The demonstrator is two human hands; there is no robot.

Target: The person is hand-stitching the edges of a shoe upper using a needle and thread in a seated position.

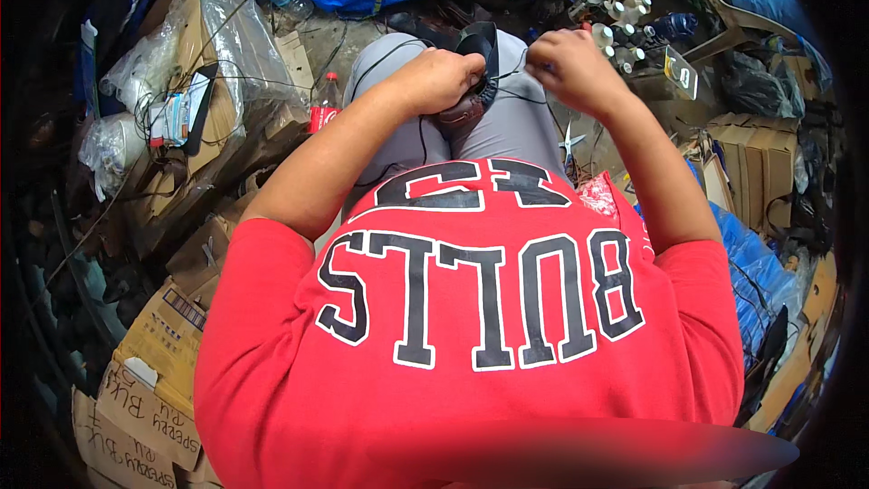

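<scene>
A dark shoe [469, 113], black about the opening and brown lower down, rests between my grey-trousered knees. My left hand [444, 80] is closed on its left side, with the thumb pressed near the opening. Just right of the shoe, my right hand [577, 70] is raised, its fingers pinched together. Dark thread [512, 73] runs from the shoe's edge to those fingers. Whether a small tool is also in them I cannot make out. More dark cord lies across my left thigh.
Scissors [568, 141] lie beside my right thigh. A red-capped bottle [329, 91] stands left of my knee. Several bottles [625, 32] crowd the far right. Cardboard [163, 344] and clear plastic [226, 27] pile up on the left; a carton [756, 163] sits at right.
</scene>
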